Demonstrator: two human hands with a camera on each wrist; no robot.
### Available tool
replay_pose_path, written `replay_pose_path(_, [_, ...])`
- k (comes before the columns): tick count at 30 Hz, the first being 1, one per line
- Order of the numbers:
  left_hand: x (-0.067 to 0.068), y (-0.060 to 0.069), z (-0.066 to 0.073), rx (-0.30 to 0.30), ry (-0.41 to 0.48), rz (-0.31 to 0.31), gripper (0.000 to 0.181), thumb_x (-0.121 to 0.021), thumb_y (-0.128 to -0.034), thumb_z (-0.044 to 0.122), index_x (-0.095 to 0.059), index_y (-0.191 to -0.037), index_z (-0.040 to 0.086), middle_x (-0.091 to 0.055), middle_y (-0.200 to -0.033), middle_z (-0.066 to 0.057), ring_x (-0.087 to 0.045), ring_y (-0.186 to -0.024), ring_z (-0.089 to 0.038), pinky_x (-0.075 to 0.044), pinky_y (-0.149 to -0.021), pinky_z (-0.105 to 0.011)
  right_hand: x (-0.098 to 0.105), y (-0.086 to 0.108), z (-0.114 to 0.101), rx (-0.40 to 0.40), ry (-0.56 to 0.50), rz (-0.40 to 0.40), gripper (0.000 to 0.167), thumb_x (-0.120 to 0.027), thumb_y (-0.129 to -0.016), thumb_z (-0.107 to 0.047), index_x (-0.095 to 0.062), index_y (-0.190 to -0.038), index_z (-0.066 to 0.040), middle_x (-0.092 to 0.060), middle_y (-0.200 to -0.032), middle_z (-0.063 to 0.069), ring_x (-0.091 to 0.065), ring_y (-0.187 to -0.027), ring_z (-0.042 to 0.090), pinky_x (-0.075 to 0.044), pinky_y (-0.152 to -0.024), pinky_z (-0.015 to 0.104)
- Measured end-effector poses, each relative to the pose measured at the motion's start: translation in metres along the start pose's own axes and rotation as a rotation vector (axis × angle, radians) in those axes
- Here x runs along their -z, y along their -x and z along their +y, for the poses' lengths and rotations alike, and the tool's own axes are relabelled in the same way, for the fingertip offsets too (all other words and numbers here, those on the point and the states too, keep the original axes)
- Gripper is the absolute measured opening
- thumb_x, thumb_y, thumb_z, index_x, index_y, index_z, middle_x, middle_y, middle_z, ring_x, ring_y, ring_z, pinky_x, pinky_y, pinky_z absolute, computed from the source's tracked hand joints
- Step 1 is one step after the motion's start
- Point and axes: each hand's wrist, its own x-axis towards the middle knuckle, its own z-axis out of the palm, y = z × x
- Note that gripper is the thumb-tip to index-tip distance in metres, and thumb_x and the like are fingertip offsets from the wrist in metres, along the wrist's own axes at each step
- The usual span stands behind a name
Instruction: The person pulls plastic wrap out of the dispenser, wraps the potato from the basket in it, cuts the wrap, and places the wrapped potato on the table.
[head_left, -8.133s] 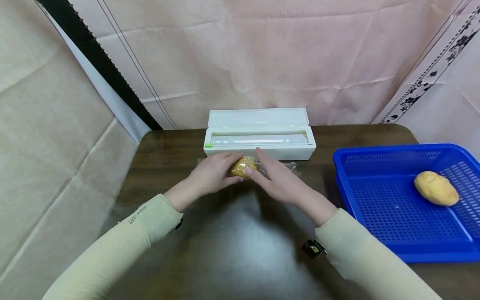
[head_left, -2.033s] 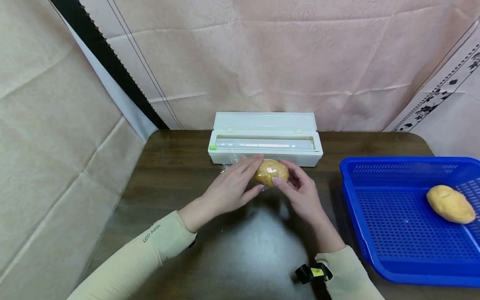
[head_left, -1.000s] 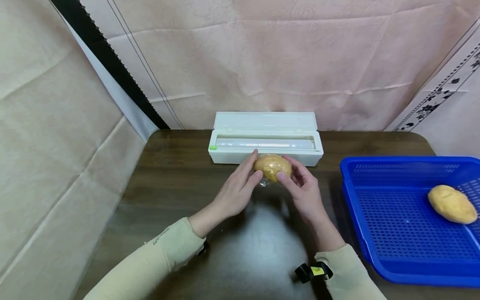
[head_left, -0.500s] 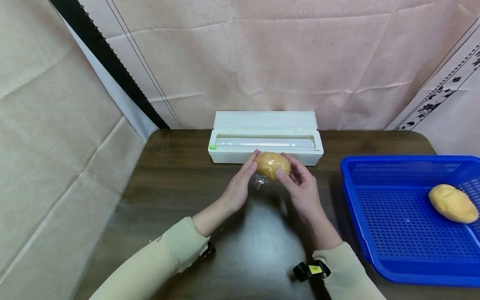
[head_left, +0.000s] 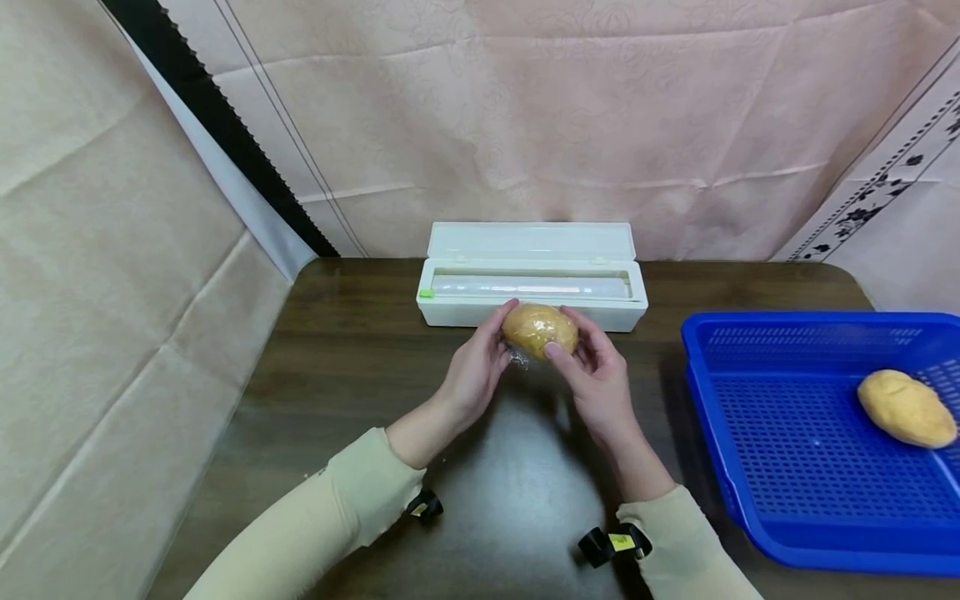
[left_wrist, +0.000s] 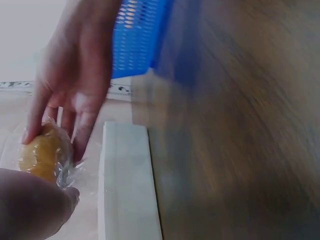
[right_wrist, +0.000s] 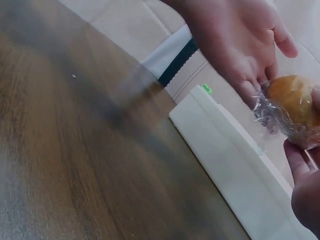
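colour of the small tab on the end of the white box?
Bright green. The tab shows best in the right wrist view.

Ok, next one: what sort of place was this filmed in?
Probably an improvised indoor recording corner rather than a working kitchen, though the room beyond isn't visible. Pale printed cloth hangs close behind the dark wooden table, and small black devices are worn at both wrists.
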Motion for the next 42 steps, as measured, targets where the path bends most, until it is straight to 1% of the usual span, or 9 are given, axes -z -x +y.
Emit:
replay_pose_path(3, [-0.001,0.0,0.0,-0.004,0.065,-0.001,0.061,-0.024,-0.1161,0.033,-0.027,-0.167,0.001,-0.021,-0.176,-0.016,-0.019,-0.163,-0.03,-0.015,-0.132,-0.043,0.0,0.0,0.001,-0.004,-0.013,-0.003,0.054,-0.066,-0.104,0.001,-0.05,-0.156,-0.004,-0.052,-0.151,0.011,-0.055,-0.133,0.018,-0.05,-0.105,0.019])
replay_pose_path(7, [0.002,-0.001,-0.001,0.015,0.098,0.004,0.061,-0.027,-0.1158,0.034,-0.029,-0.167,0.0,-0.023,-0.175,-0.017,-0.02,-0.163,-0.03,-0.016,-0.132,-0.043,0.0,0.001,0.002,-0.003,-0.008,-0.009,0.056,-0.066,-0.103,0.002,-0.049,-0.156,-0.004,-0.052,-0.151,0.011,-0.055,-0.133,0.019,-0.049,-0.106,0.019])
replay_pose_path(13, [0.01,-0.005,-0.005,0.066,0.149,0.019,0.06,-0.03,-0.1163,0.035,-0.034,-0.163,-0.004,-0.034,-0.169,-0.02,-0.031,-0.159,-0.032,-0.024,-0.13,-0.045,-0.001,0.003,0.001,0.013,0.006,-0.021,0.057,-0.068,-0.102,0.004,-0.05,-0.156,-0.001,-0.051,-0.152,0.014,-0.055,-0.131,0.019,-0.047,-0.108,0.018])
replay_pose_path(20, [0.007,-0.007,-0.003,0.105,0.281,0.028,0.055,-0.033,-0.1161,0.024,-0.032,-0.159,-0.011,-0.033,-0.167,-0.025,-0.031,-0.158,-0.034,-0.026,-0.13,-0.045,-0.001,0.003,0.003,0.028,0.068,-0.034,0.06,-0.072,-0.1,0.002,-0.052,-0.155,-0.006,-0.054,-0.15,0.009,-0.056,-0.13,0.021,-0.051,-0.104,0.021])
replay_pose_path(25, [0.007,-0.009,-0.003,0.13,0.284,0.07,0.05,-0.038,-0.1142,0.014,-0.037,-0.157,-0.012,-0.037,-0.165,-0.026,-0.035,-0.156,-0.034,-0.028,-0.129,-0.046,0.002,0.003,0.007,0.043,0.125,-0.075,0.058,-0.072,-0.1,-0.001,-0.051,-0.155,-0.005,-0.056,-0.149,0.011,-0.057,-0.129,0.02,-0.05,-0.103,0.019])
replay_pose_path(29, [0.01,-0.008,-0.003,0.128,0.227,0.076,0.048,-0.04,-0.1136,0.012,-0.041,-0.155,-0.012,-0.041,-0.161,-0.027,-0.041,-0.151,-0.034,-0.031,-0.127,-0.045,0.005,0.003,0.008,0.107,0.23,-0.091,0.057,-0.074,-0.099,-0.002,-0.054,-0.153,-0.005,-0.057,-0.149,0.014,-0.058,-0.13,0.023,-0.049,-0.107,0.022])
replay_pose_path(33, [0.012,-0.007,-0.001,0.118,0.182,0.081,0.047,-0.041,-0.1137,0.013,-0.045,-0.153,-0.011,-0.046,-0.157,-0.026,-0.047,-0.144,-0.031,-0.034,-0.126,-0.045,0.008,0.002,0.004,0.19,0.394,-0.118,0.065,-0.081,-0.095,-0.004,-0.054,-0.154,-0.005,-0.056,-0.152,0.015,-0.057,-0.135,0.029,-0.051,-0.111,0.041])
replay_pose_path(36, [0.012,-0.007,-0.001,0.124,0.161,0.082,0.047,-0.041,-0.1142,0.014,-0.045,-0.154,-0.011,-0.047,-0.157,-0.024,-0.046,-0.143,-0.027,-0.033,-0.127,-0.045,0.009,0.001,0.0,0.231,0.526,-0.15,0.073,-0.085,-0.092,-0.01,-0.052,-0.157,-0.007,-0.056,-0.152,0.014,-0.057,-0.136,0.031,-0.052,-0.109,0.053])
replay_pose_path(42, [0.011,-0.005,-0.003,0.142,0.161,0.085,0.046,-0.04,-0.1147,0.015,-0.045,-0.154,-0.009,-0.047,-0.157,-0.022,-0.046,-0.144,-0.026,-0.033,-0.126,-0.044,0.009,0.0,-0.004,0.265,0.671,-0.168,0.077,-0.091,-0.088,-0.017,-0.054,-0.155,-0.008,-0.06,-0.147,0.016,-0.06,-0.131,0.033,-0.053,-0.104,0.056])
